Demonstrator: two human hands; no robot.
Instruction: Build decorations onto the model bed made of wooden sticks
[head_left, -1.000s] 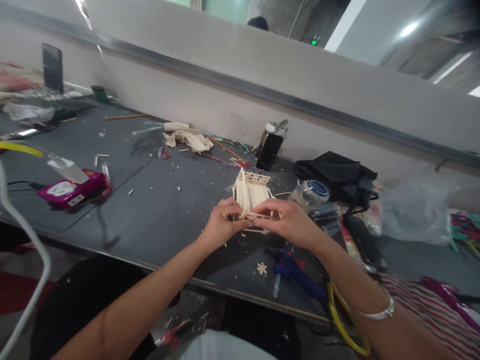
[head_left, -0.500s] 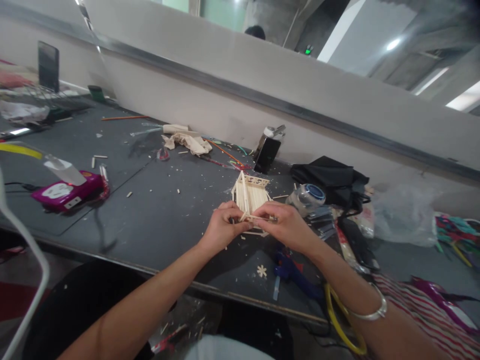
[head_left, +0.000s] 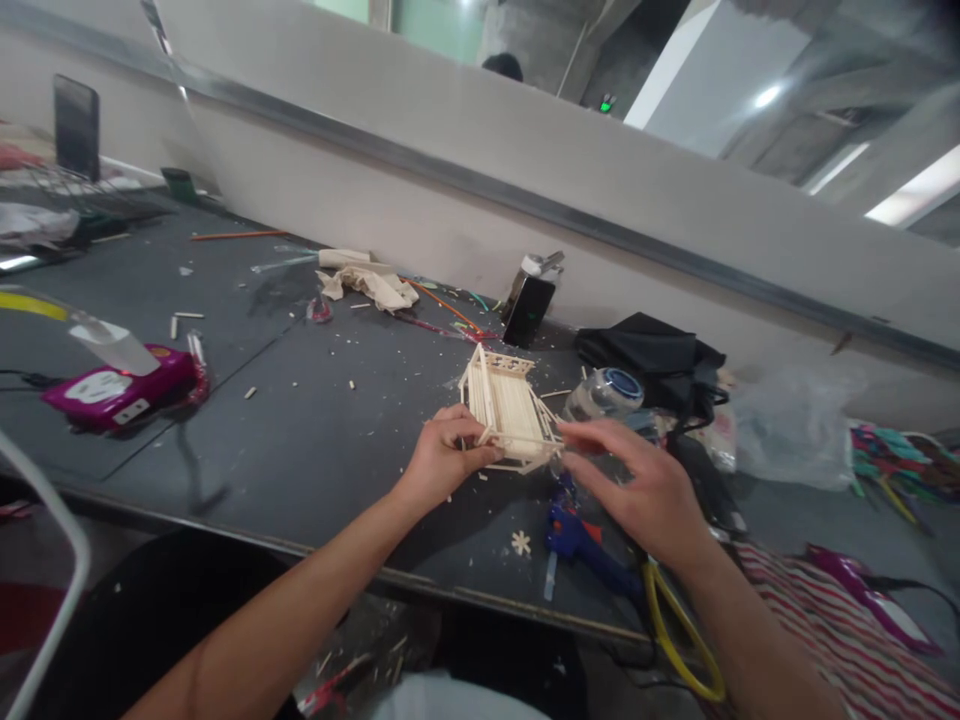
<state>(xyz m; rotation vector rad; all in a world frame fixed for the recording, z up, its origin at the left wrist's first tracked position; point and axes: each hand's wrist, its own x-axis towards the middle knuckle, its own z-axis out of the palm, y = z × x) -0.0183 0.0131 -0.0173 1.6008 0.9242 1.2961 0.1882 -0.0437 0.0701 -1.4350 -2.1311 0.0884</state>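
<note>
A small model built of thin wooden sticks (head_left: 517, 403), with a slatted floor and raised side frames, rests on the dark table. My left hand (head_left: 442, 455) pinches its near left corner between thumb and fingers. At the model's near right corner is my right hand (head_left: 637, 480), thumb and index finger parted around the end of a stick; whether they touch it I cannot tell. Below the right hand lies a blue glue gun (head_left: 581, 545) with a clear glue stick poking out. A little star-shaped piece of wood (head_left: 520, 543) lies close by.
A clear jar with a blue lid (head_left: 611, 392) and a black bag (head_left: 651, 355) are right of the model. Behind it stands a phone (head_left: 529, 310). On the left is a purple power strip (head_left: 116, 387). Striped cloth (head_left: 810, 620) covers the right front, and wood scraps dot the table.
My right hand has moved right along the near stick to the model's right corner, its fingers now apart. My left hand keeps its pinch at the left corner.
</note>
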